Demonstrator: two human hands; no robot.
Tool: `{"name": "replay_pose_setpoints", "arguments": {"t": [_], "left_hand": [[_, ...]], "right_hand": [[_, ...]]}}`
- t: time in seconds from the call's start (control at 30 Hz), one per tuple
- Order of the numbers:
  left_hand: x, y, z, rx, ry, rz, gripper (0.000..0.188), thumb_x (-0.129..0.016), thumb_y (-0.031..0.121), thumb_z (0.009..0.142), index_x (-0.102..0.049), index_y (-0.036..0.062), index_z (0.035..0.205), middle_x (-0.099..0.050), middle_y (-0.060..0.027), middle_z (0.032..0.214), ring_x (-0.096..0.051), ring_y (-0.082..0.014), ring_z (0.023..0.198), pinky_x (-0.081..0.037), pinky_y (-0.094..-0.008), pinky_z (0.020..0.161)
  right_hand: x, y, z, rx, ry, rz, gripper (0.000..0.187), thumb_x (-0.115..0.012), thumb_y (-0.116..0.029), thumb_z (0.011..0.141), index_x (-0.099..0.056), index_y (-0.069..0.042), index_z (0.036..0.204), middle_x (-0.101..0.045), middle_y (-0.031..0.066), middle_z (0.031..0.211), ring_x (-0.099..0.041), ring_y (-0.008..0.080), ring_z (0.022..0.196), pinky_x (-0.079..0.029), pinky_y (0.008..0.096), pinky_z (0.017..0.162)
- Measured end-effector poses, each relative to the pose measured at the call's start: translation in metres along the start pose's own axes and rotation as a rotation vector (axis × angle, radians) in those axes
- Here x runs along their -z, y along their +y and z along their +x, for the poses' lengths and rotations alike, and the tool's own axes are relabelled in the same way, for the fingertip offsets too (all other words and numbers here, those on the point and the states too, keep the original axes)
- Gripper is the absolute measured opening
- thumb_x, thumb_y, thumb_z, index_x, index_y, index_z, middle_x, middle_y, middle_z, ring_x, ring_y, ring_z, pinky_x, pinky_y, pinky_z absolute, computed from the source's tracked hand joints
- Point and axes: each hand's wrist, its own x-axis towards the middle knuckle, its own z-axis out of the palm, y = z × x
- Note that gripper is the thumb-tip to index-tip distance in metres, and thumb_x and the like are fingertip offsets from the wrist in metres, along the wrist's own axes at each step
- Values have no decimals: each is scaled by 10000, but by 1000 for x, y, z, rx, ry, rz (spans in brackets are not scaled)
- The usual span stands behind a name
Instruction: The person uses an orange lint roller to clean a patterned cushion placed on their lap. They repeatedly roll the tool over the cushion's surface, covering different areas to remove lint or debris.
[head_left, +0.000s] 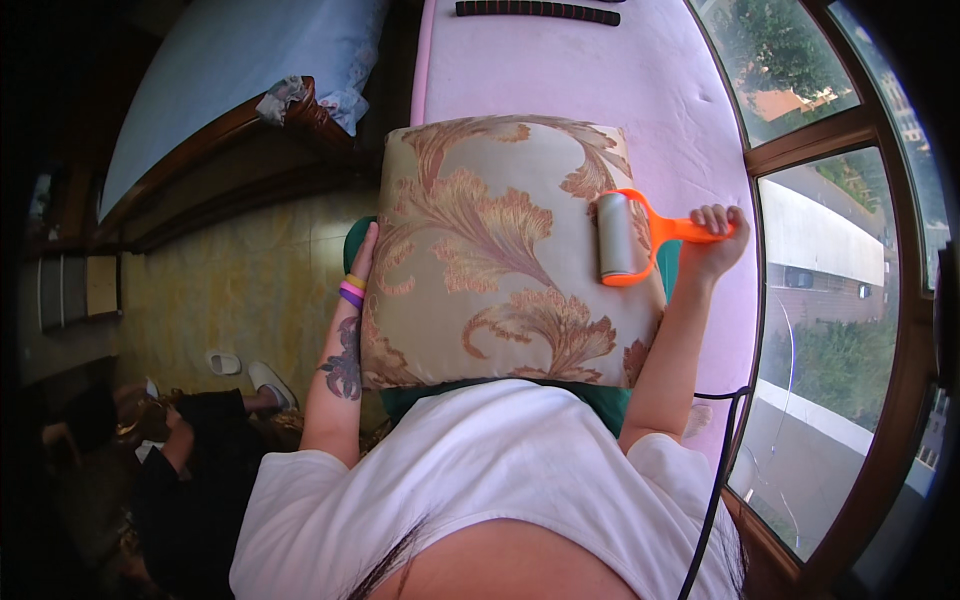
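Okay, I see right hand gripping orange roller at right side of patterned cushion; left hand against left edge, can't tell grip.

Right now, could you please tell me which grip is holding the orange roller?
The right grip, closed around the handle of the orange roller; the left grip instead rests against the left side of the patterned cushion.

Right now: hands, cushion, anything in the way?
Right hand gripping orange roller at right part of patterned cushion. Left hand against its left edge. Cushion lying flat. Black cord near right arm, off cushion.
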Motion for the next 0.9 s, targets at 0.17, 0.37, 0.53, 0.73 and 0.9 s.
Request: {"name": "replay_pose_setpoints", "arguments": {"t": [0.17, 0.37, 0.53, 0.73, 0.9], "left_hand": [[43, -17, 32, -389, 88, 360, 359, -417, 274, 946, -487, 39, 1207, -554, -53, 1133, -519, -153, 1020, -407, -275, 914], [66, -27, 46, -641, 178, 570, 279, -402, 219, 954, -499, 48, 1153, -548, -52, 1083, -519, -151, 979, -418, -281, 892], [59, -28, 41, -498, 150, 452, 226, -393, 222, 955, -476, 62, 1092, -519, -46, 1022, -504, -147, 930, -415, -274, 872], [54, -25, 40, -376, 110, 308, 172, -383, 225, 957, -448, 79, 1020, -484, -38, 948, -486, -142, 873, -411, -265, 847], [52, -24, 44, -324, 83, 196, 144, -375, 228, 958, -425, 93, 959, -456, -32, 886, -471, -138, 824, -408, -257, 826]], "right_hand": [[4, -37, 2, 169, 155, -113, 197, -435, -180, 842, -355, -128, 670, -306, -26, 519, -315, 93, 468, -323, 257, 509], [21, -79, -21, 194, -84, 191, 205, -469, -190, 838, -391, -133, 658, -327, -36, 508, -335, 58, 443, -315, 211, 442], [-12, -7, -65, -32, -76, 190, 157, -453, -196, 874, -479, -108, 747, -318, -45, 532, -318, 56, 473, -304, 208, 481], [-79, 85, -126, -207, -78, 60, 171, -440, -273, 900, -456, -180, 758, -298, -53, 529, -330, 68, 492, -337, 243, 537], [-109, 128, -154, -233, -306, 29, 199, -427, -286, 920, -375, -146, 789, -340, -6, 521, -398, 129, 512, -388, 309, 532]]}}
